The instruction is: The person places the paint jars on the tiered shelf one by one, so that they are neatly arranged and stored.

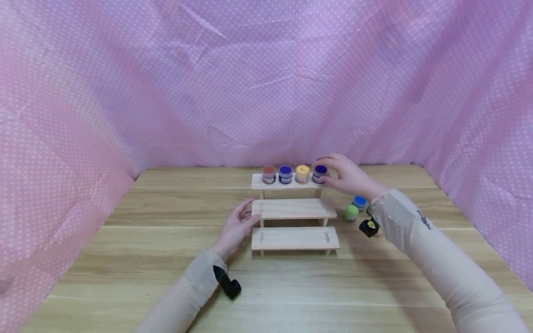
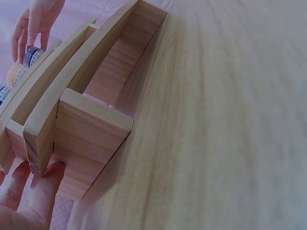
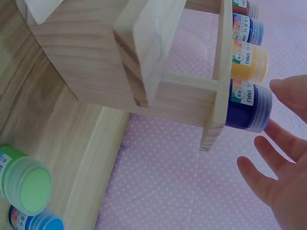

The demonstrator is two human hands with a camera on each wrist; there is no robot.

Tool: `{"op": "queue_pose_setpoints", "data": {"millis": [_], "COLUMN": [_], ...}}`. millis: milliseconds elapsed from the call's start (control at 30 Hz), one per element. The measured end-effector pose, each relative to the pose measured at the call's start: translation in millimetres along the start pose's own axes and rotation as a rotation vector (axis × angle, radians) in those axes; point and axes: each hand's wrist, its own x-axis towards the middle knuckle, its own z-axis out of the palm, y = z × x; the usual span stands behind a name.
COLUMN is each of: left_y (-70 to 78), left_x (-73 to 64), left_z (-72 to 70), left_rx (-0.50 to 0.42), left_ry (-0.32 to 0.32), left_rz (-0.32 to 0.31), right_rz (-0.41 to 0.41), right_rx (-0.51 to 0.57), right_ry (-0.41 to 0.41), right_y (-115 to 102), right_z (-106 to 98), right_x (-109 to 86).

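A three-tier wooden stand (image 1: 294, 209) is on the table, with a row of small paint jars on its top tier. From left these are a red-brown jar (image 1: 269, 175), a blue jar (image 1: 285, 175), a yellow jar (image 1: 302, 174) and a dark blue jar (image 3: 248, 106) at the right end. My right hand (image 1: 347, 175) is at the dark blue jar, thumb and index finger close about its lid, other fingers spread. That jar stands upright on the tier. My left hand (image 1: 237, 227) touches the stand's left end near the middle tier with extended fingertips.
Right of the stand are a green jar (image 1: 351, 212) and a bright blue jar (image 1: 359, 202); more beside them is partly hidden by my right sleeve. A pink dotted cloth (image 1: 266, 92) hangs behind the table (image 1: 175, 208) and along its sides.
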Motion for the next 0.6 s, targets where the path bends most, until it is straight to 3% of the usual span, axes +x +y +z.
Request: {"op": "queue_pose_setpoints", "data": {"millis": [233,600], "left_y": [-0.2,0.3], "left_x": [0.0,0.0], "left_z": [0.6,0.3], "left_rx": [0.005,0.02], "left_ry": [0.0,-0.014], "left_rz": [0.009,0.009], "right_rz": [-0.03,-0.184], "right_rx": [0.014,-0.021], "right_ry": [0.055,0.14], "right_y": [-3,-4], "right_z": [-2,-2], "right_x": [-2.7,-18.3]}}
